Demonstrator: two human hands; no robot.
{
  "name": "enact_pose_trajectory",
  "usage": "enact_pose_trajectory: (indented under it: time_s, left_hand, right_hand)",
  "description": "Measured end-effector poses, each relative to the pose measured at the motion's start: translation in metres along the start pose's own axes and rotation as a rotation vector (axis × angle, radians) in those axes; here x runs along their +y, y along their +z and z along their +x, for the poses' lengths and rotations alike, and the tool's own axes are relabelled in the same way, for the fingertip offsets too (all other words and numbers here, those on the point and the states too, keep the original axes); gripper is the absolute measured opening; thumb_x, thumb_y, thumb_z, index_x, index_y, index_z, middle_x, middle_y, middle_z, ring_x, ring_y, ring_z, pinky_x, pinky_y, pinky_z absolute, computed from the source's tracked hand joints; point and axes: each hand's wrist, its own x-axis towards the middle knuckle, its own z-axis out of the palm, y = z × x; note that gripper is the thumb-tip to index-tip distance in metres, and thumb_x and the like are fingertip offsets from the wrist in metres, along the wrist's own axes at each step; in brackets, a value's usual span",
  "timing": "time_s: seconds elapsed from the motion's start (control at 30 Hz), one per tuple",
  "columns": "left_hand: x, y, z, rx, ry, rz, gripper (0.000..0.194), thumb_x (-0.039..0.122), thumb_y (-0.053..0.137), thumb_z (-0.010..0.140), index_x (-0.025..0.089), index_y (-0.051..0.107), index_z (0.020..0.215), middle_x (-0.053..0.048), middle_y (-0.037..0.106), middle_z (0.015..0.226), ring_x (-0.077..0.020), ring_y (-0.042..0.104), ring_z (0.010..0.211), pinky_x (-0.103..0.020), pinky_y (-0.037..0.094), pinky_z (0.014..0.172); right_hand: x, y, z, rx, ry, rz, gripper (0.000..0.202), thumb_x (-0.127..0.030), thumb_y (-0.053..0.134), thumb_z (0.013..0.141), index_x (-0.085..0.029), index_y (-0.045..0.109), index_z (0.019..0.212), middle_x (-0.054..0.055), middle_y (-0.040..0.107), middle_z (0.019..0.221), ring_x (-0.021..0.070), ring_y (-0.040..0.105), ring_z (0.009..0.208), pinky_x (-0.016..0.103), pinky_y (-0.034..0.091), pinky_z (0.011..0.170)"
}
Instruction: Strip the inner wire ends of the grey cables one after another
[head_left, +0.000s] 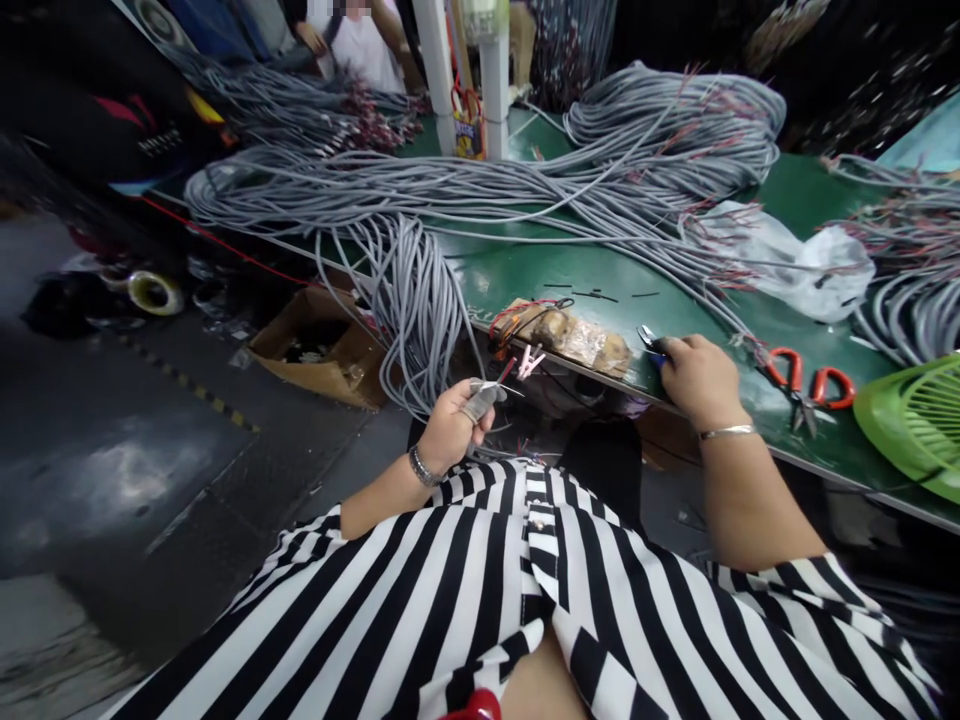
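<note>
My left hand (454,428) is closed near the front edge of the table, pinching the end of a grey cable. Short red and white wires (508,370) stick out past the fingertips, and a greyish wrap covers one finger. On the tabletop to the right, my right hand (701,375) is wrapped around blue-handled pliers (646,338), their metal jaws pointing away to the left. Between the hands lies a wooden block (577,342) wrapped in clear film, with a pale pink clip (530,362) at its left front.
Long bundles of grey cable (480,180) stretch across the green table (517,268), some draping over its front edge. Red-handled scissors (804,412), a plastic bag (832,265) and a green slatted plastic item (892,415) are rightward. A cardboard box (330,375) sits below; a person (364,50) is opposite.
</note>
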Motion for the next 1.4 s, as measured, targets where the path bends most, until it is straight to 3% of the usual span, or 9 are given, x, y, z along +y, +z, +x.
enact_pose_trajectory:
  time_s: [0.17, 0.33, 0.47, 0.6, 0.7, 0.87, 1.03, 1.2, 1.4]
  left_hand:
    - [0.004, 0.002, -0.002, -0.008, -0.005, -0.011, 0.036, 0.05, 0.065, 0.08, 0.014, 0.058, 0.081, 0.005, 0.053, 0.051, -0.0024, 0.039, 0.032, -0.015, 0.024, 0.031]
    - [0.006, 0.003, -0.005, 0.013, 0.017, 0.016, 0.034, 0.048, 0.064, 0.081, 0.015, 0.056, 0.081, 0.006, 0.054, 0.053, -0.0024, 0.041, 0.034, -0.014, 0.028, 0.033]
    - [0.006, 0.005, -0.004, -0.019, -0.008, 0.011, 0.033, 0.046, 0.067, 0.079, 0.016, 0.055, 0.085, 0.005, 0.058, 0.059, -0.0027, 0.045, 0.037, -0.014, 0.031, 0.035]
    - [0.005, 0.008, -0.004, -0.065, 0.02, 0.082, 0.032, 0.046, 0.063, 0.082, 0.016, 0.056, 0.092, 0.004, 0.059, 0.061, -0.0031, 0.047, 0.038, -0.014, 0.034, 0.038]
    - [0.006, 0.01, -0.006, -0.075, 0.027, 0.133, 0.031, 0.045, 0.061, 0.083, 0.016, 0.056, 0.094, 0.004, 0.058, 0.061, -0.0032, 0.047, 0.039, -0.014, 0.034, 0.039]
    - [0.01, 0.01, -0.009, -0.077, 0.0, 0.135, 0.032, 0.045, 0.062, 0.082, 0.015, 0.056, 0.092, 0.004, 0.058, 0.061, -0.0036, 0.047, 0.04, -0.015, 0.035, 0.039]
    - [0.008, 0.009, -0.007, -0.066, -0.041, 0.018, 0.029, 0.043, 0.064, 0.081, 0.016, 0.055, 0.087, 0.004, 0.059, 0.06, -0.0028, 0.045, 0.037, -0.014, 0.031, 0.036]
    - [0.007, 0.01, -0.006, -0.068, -0.081, -0.033, 0.03, 0.042, 0.067, 0.078, 0.016, 0.053, 0.085, 0.005, 0.058, 0.058, -0.0026, 0.044, 0.035, -0.014, 0.027, 0.034]
    - [0.009, 0.011, -0.007, -0.055, -0.089, -0.026, 0.03, 0.041, 0.067, 0.077, 0.016, 0.054, 0.085, 0.005, 0.058, 0.058, -0.0026, 0.044, 0.035, -0.014, 0.027, 0.034]
  right_hand:
    - [-0.01, -0.003, 0.009, -0.061, 0.112, -0.055, 0.006, -0.012, 0.06, 0.079, -0.014, 0.056, 0.075, 0.004, 0.047, 0.067, 0.0084, 0.034, 0.056, 0.036, 0.019, 0.059]
    - [-0.043, -0.007, -0.007, 0.07, 0.17, 0.1, 0.011, -0.025, 0.052, 0.088, -0.016, 0.054, 0.083, 0.005, 0.051, 0.064, 0.0119, 0.039, 0.052, 0.033, 0.021, 0.056]
    - [-0.105, -0.013, -0.044, 0.022, -0.085, 0.369, 0.023, -0.041, 0.06, 0.084, -0.019, 0.056, 0.091, 0.005, 0.059, 0.071, 0.0176, 0.051, 0.059, 0.029, 0.034, 0.054]
    - [-0.146, -0.014, -0.064, -0.04, -0.323, 0.462, 0.014, -0.031, 0.053, 0.088, -0.018, 0.059, 0.087, 0.006, 0.063, 0.074, 0.018, 0.057, 0.063, 0.028, 0.041, 0.057]
    - [-0.15, -0.013, -0.064, -0.073, -0.348, 0.478, 0.015, -0.023, 0.049, 0.089, -0.017, 0.062, 0.084, 0.006, 0.064, 0.068, 0.0172, 0.058, 0.061, 0.028, 0.042, 0.057]
    - [-0.149, -0.019, -0.06, -0.119, -0.3, 0.593, 0.03, -0.029, 0.046, 0.094, -0.018, 0.063, 0.116, 0.009, 0.069, 0.09, 0.0186, 0.064, 0.079, 0.028, 0.047, 0.067]
    - [-0.153, -0.021, -0.061, -0.054, -0.302, 0.498, 0.033, -0.034, 0.044, 0.095, -0.018, 0.068, 0.112, 0.005, 0.061, 0.075, 0.0152, 0.055, 0.064, 0.027, 0.039, 0.057]
    - [-0.154, -0.022, -0.06, 0.026, -0.274, 0.492, 0.035, -0.038, 0.049, 0.093, -0.017, 0.067, 0.116, 0.006, 0.06, 0.078, 0.016, 0.055, 0.067, 0.028, 0.04, 0.06]
    - [-0.156, -0.024, -0.057, -0.017, -0.27, 0.508, 0.031, -0.034, 0.047, 0.093, -0.018, 0.068, 0.11, 0.005, 0.058, 0.075, 0.0165, 0.053, 0.066, 0.029, 0.039, 0.06]
